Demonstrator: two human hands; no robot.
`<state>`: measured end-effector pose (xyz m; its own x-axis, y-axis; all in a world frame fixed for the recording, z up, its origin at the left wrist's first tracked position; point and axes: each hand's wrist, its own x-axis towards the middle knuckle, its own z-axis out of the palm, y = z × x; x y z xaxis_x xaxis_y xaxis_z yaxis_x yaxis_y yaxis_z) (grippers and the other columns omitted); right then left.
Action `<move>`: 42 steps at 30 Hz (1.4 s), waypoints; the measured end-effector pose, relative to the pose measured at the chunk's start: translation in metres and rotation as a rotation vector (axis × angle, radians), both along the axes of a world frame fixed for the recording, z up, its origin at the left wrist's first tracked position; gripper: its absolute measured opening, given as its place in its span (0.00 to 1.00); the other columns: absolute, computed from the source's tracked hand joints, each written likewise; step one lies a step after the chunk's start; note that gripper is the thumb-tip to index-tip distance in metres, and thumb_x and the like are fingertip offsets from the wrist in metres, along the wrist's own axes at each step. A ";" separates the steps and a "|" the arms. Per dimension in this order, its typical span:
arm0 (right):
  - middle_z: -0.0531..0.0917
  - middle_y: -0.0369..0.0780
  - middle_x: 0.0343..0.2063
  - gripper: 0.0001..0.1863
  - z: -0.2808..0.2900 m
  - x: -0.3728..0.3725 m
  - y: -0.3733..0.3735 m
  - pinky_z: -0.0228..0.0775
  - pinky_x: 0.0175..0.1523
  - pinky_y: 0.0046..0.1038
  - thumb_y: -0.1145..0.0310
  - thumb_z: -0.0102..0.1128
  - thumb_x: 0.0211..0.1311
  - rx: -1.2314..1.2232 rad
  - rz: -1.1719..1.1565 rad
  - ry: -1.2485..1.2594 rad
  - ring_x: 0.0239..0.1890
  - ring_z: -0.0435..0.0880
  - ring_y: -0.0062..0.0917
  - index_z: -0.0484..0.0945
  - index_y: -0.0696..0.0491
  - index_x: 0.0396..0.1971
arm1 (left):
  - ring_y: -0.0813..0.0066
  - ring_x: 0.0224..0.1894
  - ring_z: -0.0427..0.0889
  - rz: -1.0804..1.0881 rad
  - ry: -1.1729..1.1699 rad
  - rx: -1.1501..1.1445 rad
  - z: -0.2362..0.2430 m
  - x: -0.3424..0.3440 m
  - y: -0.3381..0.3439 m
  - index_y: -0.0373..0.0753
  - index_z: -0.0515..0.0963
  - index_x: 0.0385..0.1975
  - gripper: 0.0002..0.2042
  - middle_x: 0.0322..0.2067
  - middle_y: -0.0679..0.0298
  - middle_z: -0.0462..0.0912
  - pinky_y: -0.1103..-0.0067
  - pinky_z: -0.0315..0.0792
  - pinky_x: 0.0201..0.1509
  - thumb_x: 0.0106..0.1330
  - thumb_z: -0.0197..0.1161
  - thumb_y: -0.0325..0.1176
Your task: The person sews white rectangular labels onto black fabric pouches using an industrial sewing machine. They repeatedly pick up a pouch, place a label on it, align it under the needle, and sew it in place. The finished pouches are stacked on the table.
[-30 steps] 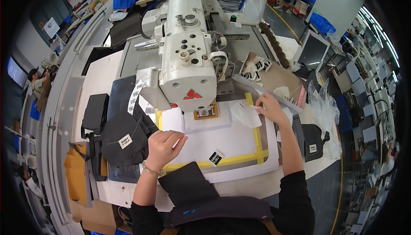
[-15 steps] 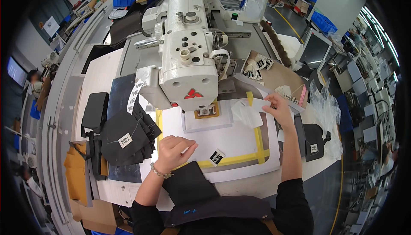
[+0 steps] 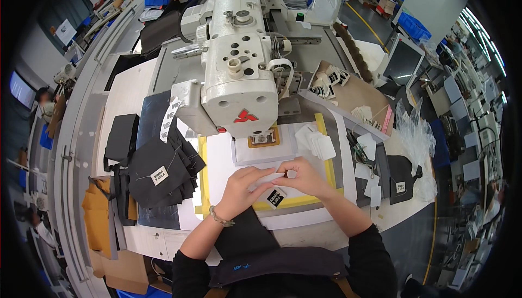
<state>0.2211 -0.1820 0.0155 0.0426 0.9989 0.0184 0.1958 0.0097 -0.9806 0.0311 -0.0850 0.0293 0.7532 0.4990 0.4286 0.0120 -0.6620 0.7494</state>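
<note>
In front of the white sewing machine [image 3: 234,75], both hands meet over the white sheet. My left hand [image 3: 235,192] and my right hand [image 3: 309,179] pinch a small white piece [image 3: 266,180], thin like paper or backing, between their fingertips. Just below the fingers a black-and-white label [image 3: 275,198] lies on the yellow-taped white sheet [image 3: 293,219]. A few more white pieces [image 3: 318,143] are fanned out behind my right hand. A dark fabric piece [image 3: 247,238] rests at the table's front edge, partly under my left wrist.
Left of the machine is a stack of black fabric pieces [image 3: 155,176] with a label on top. A cardboard box [image 3: 370,94] of labels stands at the right. Near it lie scissors or snips [image 3: 359,148], white cards [image 3: 365,172], a black piece [image 3: 399,181] and clear plastic [image 3: 416,140].
My right hand has come from the white pieces at the right to the middle. My left hand has moved right to meet it, and both now hold a white piece.
</note>
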 end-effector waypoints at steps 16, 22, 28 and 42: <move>0.82 0.33 0.30 0.08 -0.017 0.007 -0.002 0.70 0.43 0.19 0.71 0.68 0.58 -0.157 0.140 0.761 0.34 0.78 0.14 0.82 0.58 0.34 | 0.90 0.22 0.70 -0.012 -0.050 -0.741 -0.013 -0.013 -0.005 0.37 0.82 0.47 0.15 0.20 0.74 0.74 0.89 0.65 0.27 0.60 0.70 0.26; 0.80 0.31 0.27 0.10 -0.028 0.001 -0.001 0.69 0.40 0.19 0.66 0.68 0.60 -0.132 0.172 0.786 0.31 0.76 0.13 0.82 0.57 0.31 | 0.90 0.24 0.69 -0.039 -0.084 -0.742 -0.015 -0.015 -0.006 0.37 0.82 0.47 0.15 0.22 0.74 0.75 0.90 0.66 0.28 0.59 0.71 0.26; 0.79 0.30 0.26 0.14 -0.028 -0.005 0.000 0.67 0.40 0.19 0.58 0.68 0.60 -0.133 0.222 0.820 0.30 0.75 0.13 0.82 0.56 0.29 | 0.91 0.26 0.70 -0.059 -0.136 -0.744 -0.016 -0.016 -0.007 0.37 0.82 0.47 0.16 0.28 0.73 0.79 0.90 0.67 0.30 0.57 0.71 0.25; 0.80 0.31 0.27 0.06 -0.012 -0.008 0.000 0.67 0.37 0.17 0.71 0.67 0.59 -0.203 0.160 0.674 0.30 0.77 0.12 0.80 0.56 0.32 | 0.85 0.29 0.76 -0.137 -0.108 -0.637 -0.010 -0.017 -0.007 0.37 0.82 0.47 0.15 0.29 0.68 0.83 0.86 0.71 0.33 0.59 0.69 0.24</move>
<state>0.2128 -0.1825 0.0038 -0.1678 0.9748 -0.1473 -0.4414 -0.2079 -0.8729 0.0137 -0.0922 0.0193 0.7971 0.5828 0.1580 -0.1384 -0.0785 0.9873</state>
